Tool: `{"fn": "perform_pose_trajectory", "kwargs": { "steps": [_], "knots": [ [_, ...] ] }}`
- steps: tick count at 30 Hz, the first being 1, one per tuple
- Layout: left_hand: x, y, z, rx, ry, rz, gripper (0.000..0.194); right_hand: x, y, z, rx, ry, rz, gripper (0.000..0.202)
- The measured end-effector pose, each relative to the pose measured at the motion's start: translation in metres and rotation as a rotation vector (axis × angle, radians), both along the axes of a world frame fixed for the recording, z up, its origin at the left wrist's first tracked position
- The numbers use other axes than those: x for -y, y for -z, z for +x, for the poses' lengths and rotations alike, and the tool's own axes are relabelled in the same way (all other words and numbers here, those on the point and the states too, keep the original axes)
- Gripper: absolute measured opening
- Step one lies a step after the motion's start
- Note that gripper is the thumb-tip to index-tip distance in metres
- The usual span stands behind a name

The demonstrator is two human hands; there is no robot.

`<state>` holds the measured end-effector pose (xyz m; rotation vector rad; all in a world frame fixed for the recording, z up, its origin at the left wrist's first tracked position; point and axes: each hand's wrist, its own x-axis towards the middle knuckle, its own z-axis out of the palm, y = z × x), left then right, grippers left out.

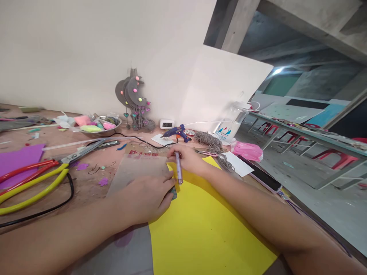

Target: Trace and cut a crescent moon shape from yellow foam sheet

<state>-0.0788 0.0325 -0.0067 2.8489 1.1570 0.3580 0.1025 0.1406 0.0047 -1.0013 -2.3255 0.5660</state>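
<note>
My right hand (187, 157) is closed round a pale purple pen (179, 171), held over the upper left edge of a yellow craft sheet (206, 229). Close beside it, my left hand (147, 196) lies low at the sheet's left edge. Its curled fingers hold down a small grey-green piece (174, 193), mostly hidden under them. Under the yellow sheet, a greyish translucent sheet (134, 248) shows on the left.
Red-and-yellow-handled scissors (51, 168) lie left, near a purple sheet (20, 162). Behind stand a blue glue gun (177, 131), grey yarn (209, 140), a bowl (100, 131) of clay pieces and a plastic container (229, 128). A phone (262, 175) lies right, by the table edge.
</note>
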Motion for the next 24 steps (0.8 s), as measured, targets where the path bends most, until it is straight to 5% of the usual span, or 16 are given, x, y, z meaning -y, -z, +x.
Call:
{"fn": "perform_pose_trajectory", "kwargs": {
  "steps": [8,16,21,24],
  "knots": [
    [-0.002,0.005,-0.002,0.020,-0.005,0.010,0.041,0.008,0.008,0.045,-0.311,0.105,-0.301,0.018],
    [-0.017,0.002,-0.007,0.158,-0.047,-0.011,0.036,0.011,0.016,0.048,-0.646,0.195,-0.431,0.031],
    [-0.040,-0.007,0.018,0.065,-0.170,-0.199,0.070,0.011,0.014,0.047,-0.696,0.234,-0.443,0.031],
    [-0.029,-0.017,0.041,0.057,-0.077,-0.262,0.068,0.011,0.013,0.047,-0.720,0.232,-0.446,0.031]
  ]
}}
